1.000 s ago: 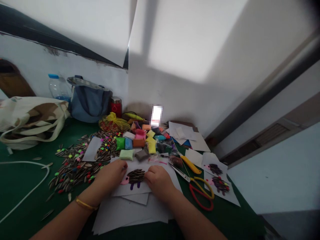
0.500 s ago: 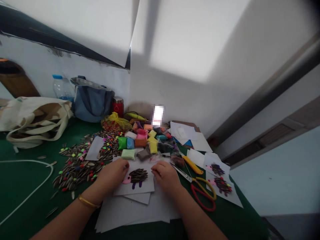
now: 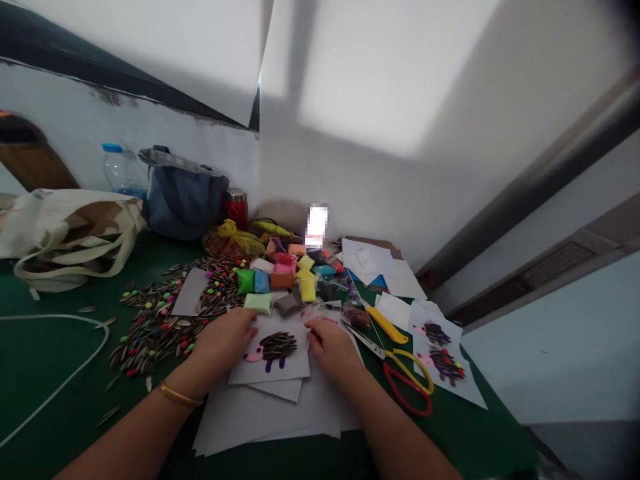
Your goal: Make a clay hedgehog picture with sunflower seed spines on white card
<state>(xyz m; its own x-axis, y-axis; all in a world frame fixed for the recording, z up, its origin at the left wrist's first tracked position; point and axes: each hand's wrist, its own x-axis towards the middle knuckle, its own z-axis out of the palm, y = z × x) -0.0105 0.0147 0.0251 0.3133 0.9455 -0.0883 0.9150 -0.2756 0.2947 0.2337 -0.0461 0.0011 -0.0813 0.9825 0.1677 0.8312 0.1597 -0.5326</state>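
A white card (image 3: 295,375) with a hedgehog figure (image 3: 277,348) lies on stacked white sheets (image 3: 270,423). The figure has a pink face, a back of sunflower seeds and two purple legs. At the card's left edge is my left hand (image 3: 229,337), its fingers bent and close together; what they hold, if anything, is hidden. My right hand (image 3: 331,343) rests by the card's right edge with its fingertips bunched at the upper corner. Whether it pinches the paper is unclear.
Sunflower seeds with coloured balls (image 3: 150,333) spread to the left. Colourful clay packs (image 3: 283,281) lie behind the card. Scissors (image 3: 407,383) and a yellow cutter (image 3: 387,325) are on the right, near two finished hedgehog cards (image 3: 467,383). Bags (image 3: 185,203) stand at the back left.
The view has shifted slightly. My right hand's fingertips have moved a little, from beside the figure to the card's right edge. My left hand stays at the left edge.
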